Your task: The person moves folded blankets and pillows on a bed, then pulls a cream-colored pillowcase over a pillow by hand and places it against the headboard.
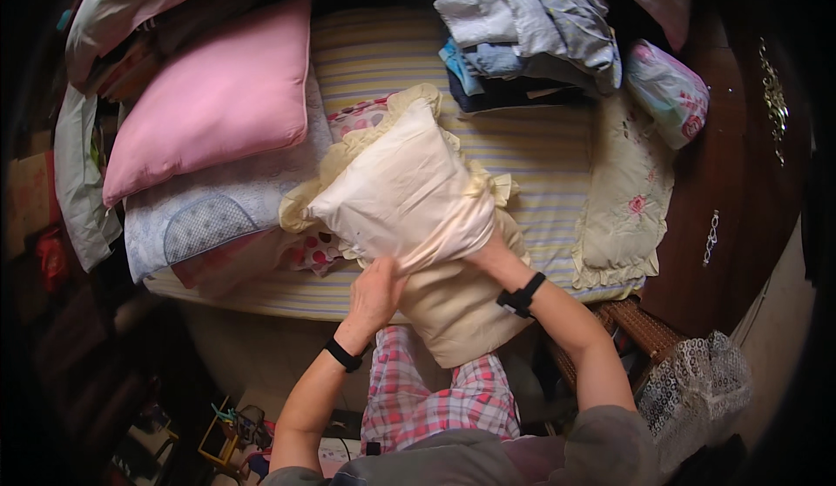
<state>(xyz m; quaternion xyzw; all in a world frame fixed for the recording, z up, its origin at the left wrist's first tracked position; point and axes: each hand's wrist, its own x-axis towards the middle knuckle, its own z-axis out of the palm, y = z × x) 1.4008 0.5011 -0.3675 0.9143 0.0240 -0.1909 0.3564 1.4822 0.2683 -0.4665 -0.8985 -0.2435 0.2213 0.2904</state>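
A white pillowcase (396, 190) with pale yellow ruffled edges is drawn part-way over a cream pillow (461, 307). The pillow's bare end sticks out toward me and hangs past the bed's front edge, above my lap. At the case's near left rim, my left hand (377, 294) is closed on the cloth. On the other side, my right hand (496, 255) reaches in at the rim. Its fingers are hidden by the fabric, so their grip does not show.
The striped bed (540, 164) carries a pink pillow (222, 103) on folded blue-grey bedding (209, 220) at left. Folded clothes (527, 29) are piled at the back. To the right lie a floral ruffled pillow (623, 203) and a plastic-wrapped bundle (666, 90). A wicker chair (640, 329) stands near right.
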